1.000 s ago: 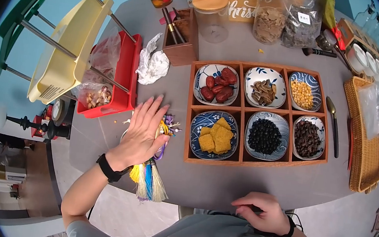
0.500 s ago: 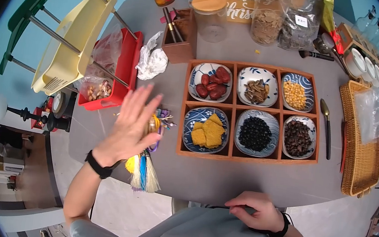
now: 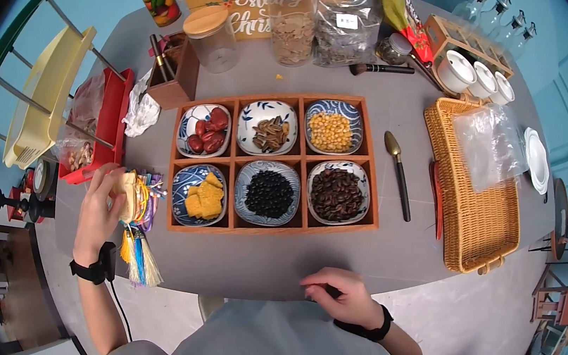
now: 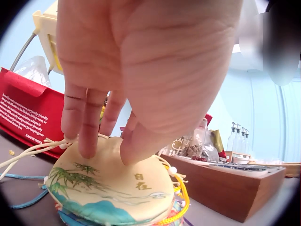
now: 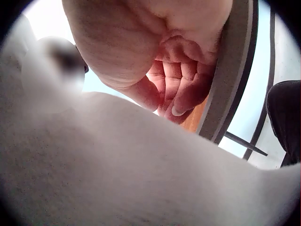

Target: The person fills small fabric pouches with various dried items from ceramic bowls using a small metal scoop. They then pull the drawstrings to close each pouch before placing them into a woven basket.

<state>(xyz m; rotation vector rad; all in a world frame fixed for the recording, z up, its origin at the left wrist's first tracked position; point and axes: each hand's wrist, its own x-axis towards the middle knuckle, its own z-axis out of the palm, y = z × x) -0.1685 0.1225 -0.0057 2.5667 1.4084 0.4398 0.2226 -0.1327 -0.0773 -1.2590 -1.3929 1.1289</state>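
At the table's left, my left hand [image 3: 100, 212] pinches the top of a round cream sachet [image 4: 110, 183] with fingertips and thumb. Painted bamboo, blue hills and gold characters decorate its face. More colourful sachets lie under it, largely hidden, with beaded cords [image 3: 152, 197] and long tassels [image 3: 138, 255] hanging towards me. My right hand [image 3: 344, 295] is idle by the front edge, fingers loosely curled and holding nothing. In the middle stands a divided wooden tray [image 3: 270, 231] with bowls of red dates [image 3: 208, 133], dried slices, corn kernels, yellow crackers, black beans and dark brown beans.
Left of the sachets are a red bin [image 3: 120, 122] and a tiered rack [image 3: 45, 98]. A wooden box [image 3: 176, 75], lidded jars [image 3: 208, 40] and bags line the back. To the right lie a spoon [image 3: 398, 174] and a wicker basket [image 3: 480, 226].
The head view has swung right, so the table sits further left in it. My left hand, flat over the sachets before, now has its fingers bent onto one. My right hand stays by the edge.
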